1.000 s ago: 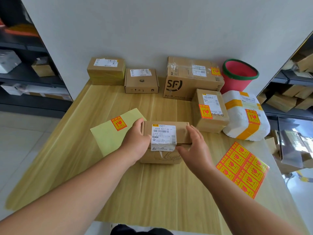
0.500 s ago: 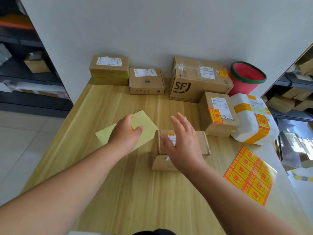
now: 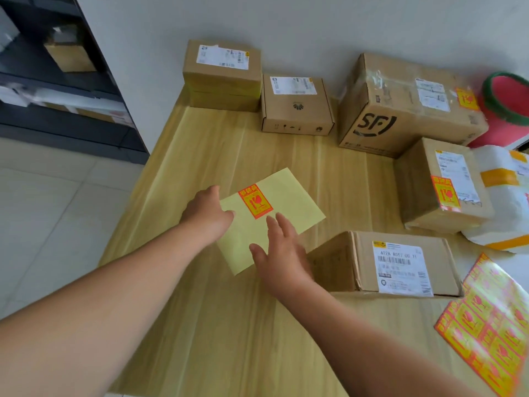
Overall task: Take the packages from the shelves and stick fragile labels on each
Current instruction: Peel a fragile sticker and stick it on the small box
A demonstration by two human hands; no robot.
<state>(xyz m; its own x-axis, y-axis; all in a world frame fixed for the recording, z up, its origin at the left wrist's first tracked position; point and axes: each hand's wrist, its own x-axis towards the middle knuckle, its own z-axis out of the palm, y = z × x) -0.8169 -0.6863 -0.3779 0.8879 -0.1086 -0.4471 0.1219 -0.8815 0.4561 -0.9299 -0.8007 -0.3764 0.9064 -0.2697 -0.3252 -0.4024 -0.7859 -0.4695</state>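
The task is about half done, as I judge it. On the worktop (image 3: 200,325) the SF box (image 3: 400,116) and the box in front of it (image 3: 423,190) already carry a red fragile sticker. The white foam package (image 3: 498,202) is cut by the frame edge, so I cannot tell about it. The two boxes at the wall (image 3: 221,78) and (image 3: 296,107) show only shipping labels, and so does the near box (image 3: 400,265), which lies just right of the hands. The next sticker, one fragile label (image 3: 254,201), sits on a pale backing sheet (image 3: 297,202) near the middle of the worktop. The left hand (image 3: 210,209) rests on the left edge of this sheet with the thumb on the paper; whether its grip pinches the sheet or only presses it, I cannot tell. The right hand (image 3: 282,253) hovers over the lower part of the sheet, fingers spread and straight, with nothing in its grip. A full label sheet (image 3: 486,325) waits at the right edge, and the shelves (image 3: 57,81) hold more packages.
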